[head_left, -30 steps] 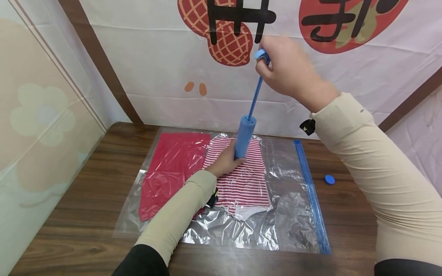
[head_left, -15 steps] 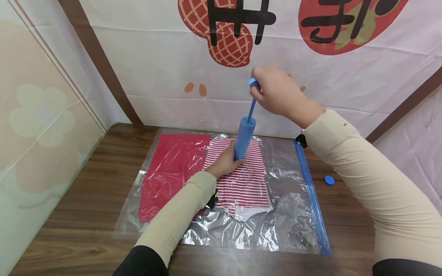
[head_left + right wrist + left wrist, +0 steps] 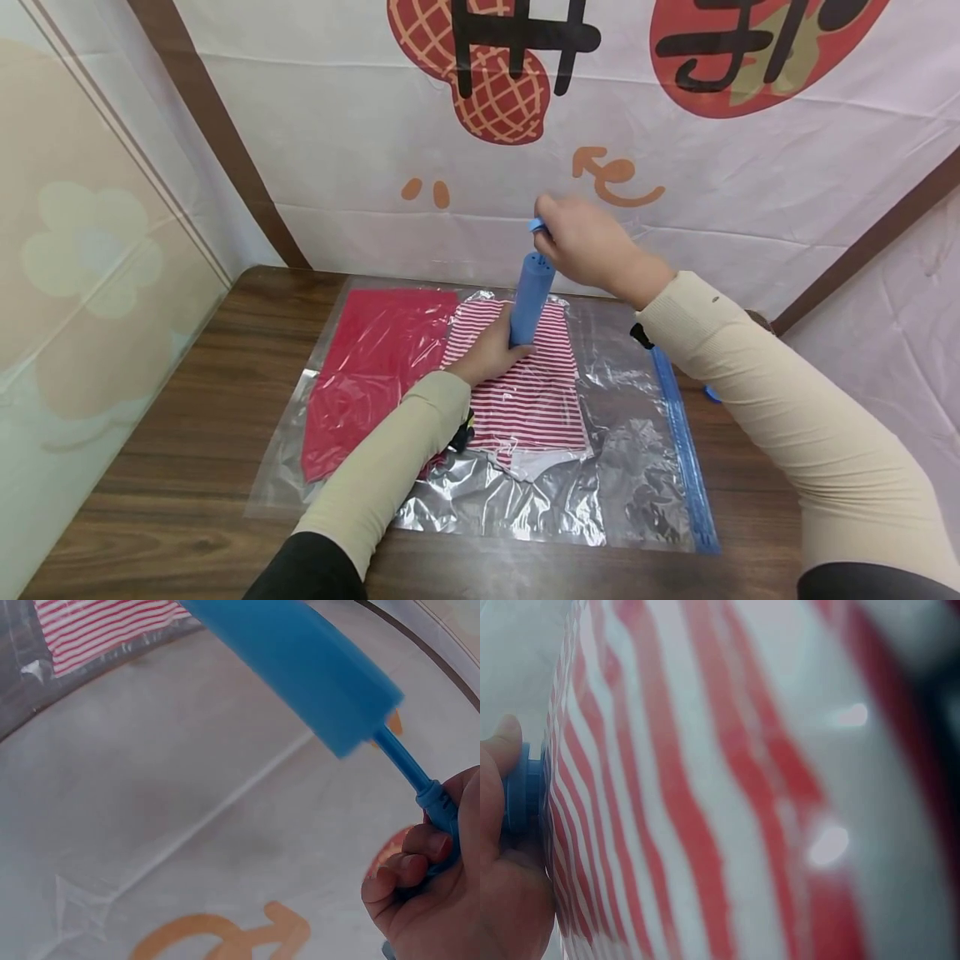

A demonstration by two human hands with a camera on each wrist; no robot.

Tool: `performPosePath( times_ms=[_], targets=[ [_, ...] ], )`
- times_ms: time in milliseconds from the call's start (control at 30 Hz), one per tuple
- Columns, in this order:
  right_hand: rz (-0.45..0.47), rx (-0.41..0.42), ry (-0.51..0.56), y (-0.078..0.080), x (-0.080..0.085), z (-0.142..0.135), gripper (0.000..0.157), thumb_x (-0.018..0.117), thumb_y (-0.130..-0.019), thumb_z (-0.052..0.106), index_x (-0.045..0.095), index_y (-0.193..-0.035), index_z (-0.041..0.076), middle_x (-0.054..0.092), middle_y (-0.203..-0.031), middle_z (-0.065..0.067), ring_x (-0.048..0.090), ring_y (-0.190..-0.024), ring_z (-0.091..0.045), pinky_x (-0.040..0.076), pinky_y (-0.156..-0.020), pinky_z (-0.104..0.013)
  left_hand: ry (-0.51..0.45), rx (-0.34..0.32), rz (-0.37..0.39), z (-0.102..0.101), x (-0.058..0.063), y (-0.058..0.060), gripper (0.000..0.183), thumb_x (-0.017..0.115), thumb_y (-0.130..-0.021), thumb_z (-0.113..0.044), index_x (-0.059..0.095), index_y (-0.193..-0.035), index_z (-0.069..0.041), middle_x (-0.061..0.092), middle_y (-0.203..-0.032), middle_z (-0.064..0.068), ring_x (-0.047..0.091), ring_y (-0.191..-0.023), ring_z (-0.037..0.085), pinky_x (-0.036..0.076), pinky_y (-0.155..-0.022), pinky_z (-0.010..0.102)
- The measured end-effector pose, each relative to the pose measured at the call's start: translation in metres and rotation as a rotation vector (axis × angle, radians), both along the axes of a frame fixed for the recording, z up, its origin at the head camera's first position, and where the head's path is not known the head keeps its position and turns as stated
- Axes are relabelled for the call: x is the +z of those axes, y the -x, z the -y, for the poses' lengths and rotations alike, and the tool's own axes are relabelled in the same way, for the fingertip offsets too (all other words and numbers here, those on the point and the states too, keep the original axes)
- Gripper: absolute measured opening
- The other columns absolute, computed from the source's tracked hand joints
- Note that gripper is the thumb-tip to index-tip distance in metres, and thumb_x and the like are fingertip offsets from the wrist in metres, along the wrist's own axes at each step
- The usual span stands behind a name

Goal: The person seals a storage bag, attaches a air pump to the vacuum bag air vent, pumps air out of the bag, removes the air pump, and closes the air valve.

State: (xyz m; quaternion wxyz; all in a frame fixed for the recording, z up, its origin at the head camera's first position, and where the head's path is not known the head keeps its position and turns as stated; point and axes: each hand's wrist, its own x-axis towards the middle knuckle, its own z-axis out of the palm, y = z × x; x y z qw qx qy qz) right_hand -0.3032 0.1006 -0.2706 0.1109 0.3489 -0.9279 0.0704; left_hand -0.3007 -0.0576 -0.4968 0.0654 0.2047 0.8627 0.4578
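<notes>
Now the left hand (image 3: pixel 489 350) is clasping the blue pump (image 3: pixel 532 298) over the striped cloth (image 3: pixel 525 408), its long axis pointing just past twelve o'clock, where the right hand's (image 3: pixel 588 248) fingers are gripping the handle (image 3: pixel 536 224).

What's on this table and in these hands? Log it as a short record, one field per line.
Left hand: holds the pump low on its barrel
Right hand: grips the handle
Pump: blue, slightly tilted, a short length of rod showing
Bag: clear plastic, laid on the table, blue strip along its right edge
Contents: plain red cloth on the left, red-and-white striped cloth beside it
Loose item: blue disc right of the bag, partly hidden by the right sleeve
</notes>
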Motion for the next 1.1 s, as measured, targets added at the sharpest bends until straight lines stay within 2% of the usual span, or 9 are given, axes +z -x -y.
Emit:
performPosePath(
  times_ms=[200, 567, 1100],
  targets=[
    [-0.022, 0.026, -0.007, 0.000, -0.014, 0.000, 0.015, 0.048, -0.102, 0.010, 0.044, -0.087, 0.006, 0.037, -0.070, -0.005, 0.041, -0.071, -0.026, 0.037, -0.066, -0.038, 0.004, -0.008, -0.011, 0.000, 0.000, 0.000, 0.074, 0.072, -0.096, -0.017, 0.024, -0.151, -0.005, 0.050, -0.144, 0.019, 0.050, -0.136, 0.034, 0.037, -0.116, 0.050],
    [0.025, -0.016, -0.032, 0.001, -0.027, 0.003, 0.013, 0.049, -0.102, 0.013, 0.047, -0.091, 0.006, 0.041, -0.075, -0.006, 0.045, -0.075, -0.027, 0.041, -0.068, -0.038, -0.015, -0.013, -0.011, 0.001, 0.000, 0.001, 0.073, 0.072, -0.096, -0.016, 0.025, -0.150, -0.004, 0.049, -0.145, 0.020, 0.048, -0.138, 0.034, 0.036, -0.117, 0.049],
    [0.052, -0.011, -0.016, 0.004, -0.029, 0.002, 0.011, 0.047, -0.100, 0.011, 0.045, -0.089, 0.007, 0.038, -0.073, -0.005, 0.043, -0.074, -0.026, 0.039, -0.068, -0.037, -0.017, -0.011, -0.026, 0.000, -0.001, 0.000, 0.072, 0.072, -0.096, -0.015, 0.026, -0.150, -0.003, 0.051, -0.143, 0.020, 0.050, -0.136, 0.034, 0.037, -0.116, 0.048]
  ],
)
